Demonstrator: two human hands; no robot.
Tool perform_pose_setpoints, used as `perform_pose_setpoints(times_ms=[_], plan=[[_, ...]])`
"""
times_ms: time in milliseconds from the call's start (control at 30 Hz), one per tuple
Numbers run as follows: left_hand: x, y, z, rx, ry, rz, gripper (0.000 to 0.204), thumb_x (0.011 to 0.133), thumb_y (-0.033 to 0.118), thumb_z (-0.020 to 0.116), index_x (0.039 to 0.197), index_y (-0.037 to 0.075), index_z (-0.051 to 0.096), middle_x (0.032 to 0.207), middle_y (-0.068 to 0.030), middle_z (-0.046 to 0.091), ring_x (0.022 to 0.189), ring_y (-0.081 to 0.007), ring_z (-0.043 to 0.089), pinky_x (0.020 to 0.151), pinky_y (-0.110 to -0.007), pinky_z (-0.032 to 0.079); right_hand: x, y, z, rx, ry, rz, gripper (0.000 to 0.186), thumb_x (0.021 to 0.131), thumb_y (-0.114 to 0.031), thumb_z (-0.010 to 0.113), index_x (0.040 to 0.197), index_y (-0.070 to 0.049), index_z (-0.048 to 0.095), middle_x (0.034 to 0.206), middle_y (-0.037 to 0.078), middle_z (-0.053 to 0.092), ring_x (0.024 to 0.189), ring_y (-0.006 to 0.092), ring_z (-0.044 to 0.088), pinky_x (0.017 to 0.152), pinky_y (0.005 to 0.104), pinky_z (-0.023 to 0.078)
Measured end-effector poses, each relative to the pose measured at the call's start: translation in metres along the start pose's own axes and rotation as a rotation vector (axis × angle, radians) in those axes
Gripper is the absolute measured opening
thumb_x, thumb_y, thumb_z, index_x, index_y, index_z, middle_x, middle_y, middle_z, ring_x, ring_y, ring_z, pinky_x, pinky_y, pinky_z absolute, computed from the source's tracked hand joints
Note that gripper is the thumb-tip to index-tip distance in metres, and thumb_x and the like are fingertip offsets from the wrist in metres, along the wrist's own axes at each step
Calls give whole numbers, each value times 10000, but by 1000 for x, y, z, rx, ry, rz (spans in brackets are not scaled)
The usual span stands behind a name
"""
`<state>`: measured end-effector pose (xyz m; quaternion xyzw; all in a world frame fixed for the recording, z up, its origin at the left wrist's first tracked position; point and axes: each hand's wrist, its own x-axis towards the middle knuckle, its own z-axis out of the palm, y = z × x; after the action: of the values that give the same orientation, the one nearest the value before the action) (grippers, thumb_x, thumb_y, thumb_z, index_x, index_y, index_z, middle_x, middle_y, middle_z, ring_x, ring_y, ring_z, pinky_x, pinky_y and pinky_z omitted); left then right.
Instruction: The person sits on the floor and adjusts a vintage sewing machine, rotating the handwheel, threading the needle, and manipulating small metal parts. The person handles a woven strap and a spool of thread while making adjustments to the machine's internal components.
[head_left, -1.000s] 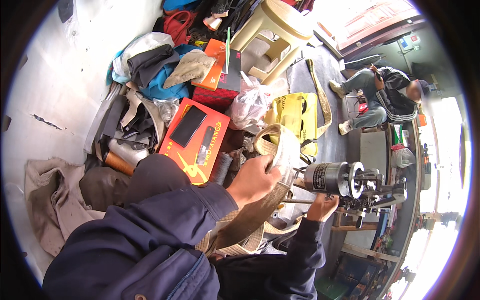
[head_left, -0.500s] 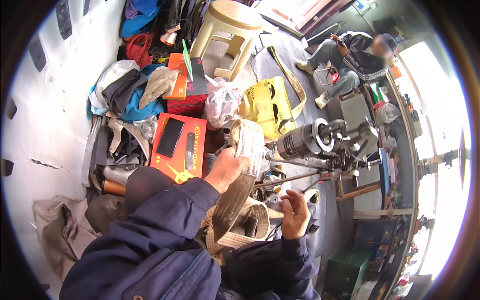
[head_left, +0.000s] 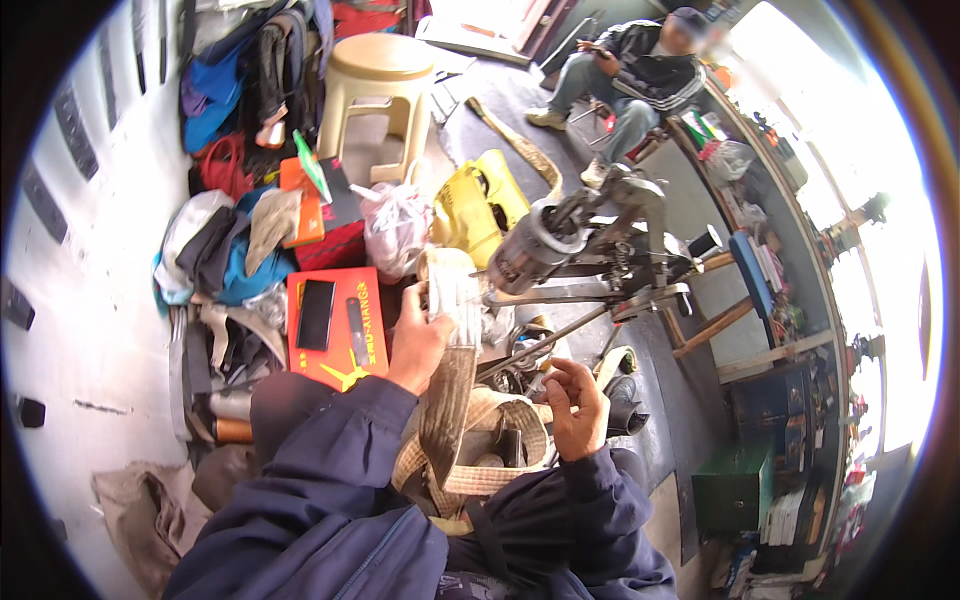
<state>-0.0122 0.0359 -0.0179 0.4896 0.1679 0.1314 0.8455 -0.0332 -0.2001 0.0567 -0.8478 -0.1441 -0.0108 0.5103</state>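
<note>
My left hand (head_left: 415,345) grips a folded, worn beige webbing strap (head_left: 450,395), which hangs down over a coiled pile of similar strap (head_left: 515,460). My right hand (head_left: 576,410), its fingers curled, is held right of the strap, below a metal hand-cranked machine (head_left: 530,250) on thin rods; I cannot make out what, if anything, is between those fingertips. Small metal parts lie behind my hands, partly hidden. A red box (head_left: 320,370) with a black phone (head_left: 315,315) on it lies left of my left hand.
A plastic stool (head_left: 380,60), yellow bag (head_left: 475,225), white plastic bag (head_left: 390,235) and heaped clothes (head_left: 215,250) are ahead and left. Another person (head_left: 640,80) sits at the back right beside cluttered shelving (head_left: 780,340), with a green box (head_left: 730,490) below.
My right hand has come away from under the machine and down, its fingers curling in. The machine looks more tilted. My left hand still holds the strap; the whole view has shifted.
</note>
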Motion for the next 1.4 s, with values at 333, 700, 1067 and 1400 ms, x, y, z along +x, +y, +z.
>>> perform_pose_setpoints(times_ms=[333,700,1067,1400], plan=[[-2,-5,-3,322,-104,100,380,864,-19,572,1226,28,682,900,7,651,750,-60,546,689,-230,451,62,-109,-30,-415,-16,-315,495,880,-53,682,1367,-83,597,791,92,668,643,212,654,612,333,511],[-2,2,3,394,-138,177,285,850,-6,554,1081,17,721,745,47,571,621,-35,444,561,-233,359,93,-154,-17,-720,-119,-352,277,822,-239,775,833,-37,585,714,140,659,662,327,673,598,405,507],[-6,-1,-7,256,-153,68,206,877,0,526,997,22,692,931,17,663,817,-53,547,767,-214,433,16,122,-19,-84,252,287,243,912,-138,690,1103,7,647,855,100,706,761,170,668,728,308,538],[-15,23,0,148,-170,-89,234,892,-26,528,1074,24,668,1026,-3,628,930,-89,573,875,-237,431,-22,331,38,-461,113,587,254,847,-224,696,988,-19,748,951,216,746,940,365,724,887,427,552]])
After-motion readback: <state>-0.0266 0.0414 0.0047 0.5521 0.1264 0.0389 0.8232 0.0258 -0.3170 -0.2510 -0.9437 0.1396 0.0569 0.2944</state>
